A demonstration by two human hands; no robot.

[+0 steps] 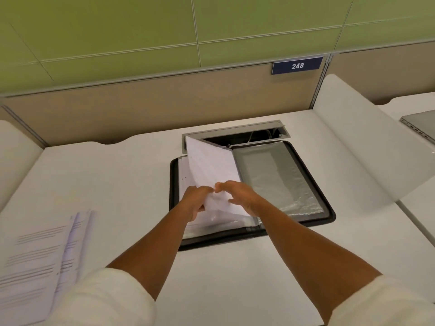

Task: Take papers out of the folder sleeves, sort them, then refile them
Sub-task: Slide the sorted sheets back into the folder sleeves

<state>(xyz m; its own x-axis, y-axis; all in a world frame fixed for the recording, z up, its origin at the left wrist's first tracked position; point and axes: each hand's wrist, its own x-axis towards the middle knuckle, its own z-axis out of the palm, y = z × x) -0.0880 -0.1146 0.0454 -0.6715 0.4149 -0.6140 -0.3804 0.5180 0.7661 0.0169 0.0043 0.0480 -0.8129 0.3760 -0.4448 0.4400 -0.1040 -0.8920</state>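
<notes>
Folder (313, 222) open, paper (211, 165) print blurred, illegible

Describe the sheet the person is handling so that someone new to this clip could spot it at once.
Start at the black folder lying open in the middle of the white desk. The sheet rises tilted from its left half, its near edge pinched by the left hand and right hand. Unlike the printed papers lying flat at the desk's left, it is lifted.

A white desk (235, 278) stands against a beige partition (164, 107) numbered 248, green panelled wall (141, 27) above.
</notes>
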